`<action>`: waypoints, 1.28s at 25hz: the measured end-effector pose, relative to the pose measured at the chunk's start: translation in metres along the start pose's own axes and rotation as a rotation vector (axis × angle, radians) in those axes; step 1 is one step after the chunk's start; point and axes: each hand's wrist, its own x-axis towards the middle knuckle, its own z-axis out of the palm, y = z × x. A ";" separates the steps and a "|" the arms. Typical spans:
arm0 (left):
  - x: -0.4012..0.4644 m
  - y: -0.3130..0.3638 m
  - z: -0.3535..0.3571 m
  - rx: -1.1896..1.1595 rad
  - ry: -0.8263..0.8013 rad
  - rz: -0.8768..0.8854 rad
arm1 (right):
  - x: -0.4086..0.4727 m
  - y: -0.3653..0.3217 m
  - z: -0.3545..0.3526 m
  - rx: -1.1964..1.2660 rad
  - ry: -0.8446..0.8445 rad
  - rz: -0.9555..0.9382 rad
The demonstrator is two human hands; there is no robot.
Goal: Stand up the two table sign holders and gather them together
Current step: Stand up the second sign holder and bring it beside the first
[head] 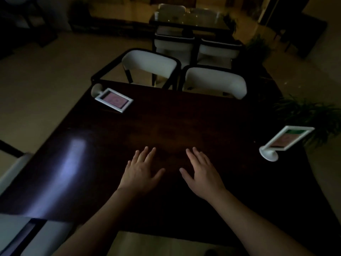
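A dim room; on the dark wooden table (166,115) two white-framed sign holders lie flat, one (113,99) far left, one (284,143) at right. Left hand (140,170) and right hand (203,172) rest between them, fingers spread, empty.

Dim light leaves both sign holders' (114,99) (286,140) printed inserts too blurred to read.

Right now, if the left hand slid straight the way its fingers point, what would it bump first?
Probably nothing on the table. The left hand points towards the far white chair; depth is unclear.
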 end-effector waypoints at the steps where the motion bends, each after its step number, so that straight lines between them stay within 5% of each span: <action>1: -0.011 -0.018 -0.013 -0.007 0.011 -0.008 | -0.002 -0.024 0.005 0.012 0.009 -0.013; 11: -0.045 -0.150 -0.115 -0.058 0.160 -0.076 | 0.053 -0.183 0.025 0.058 0.019 -0.144; 23: 0.073 -0.274 -0.134 0.082 0.120 -0.197 | 0.306 -0.220 0.064 0.006 -0.018 -0.065; 32: 0.179 -0.311 -0.126 0.136 0.054 -0.128 | 0.415 -0.221 0.083 -0.073 -0.190 0.028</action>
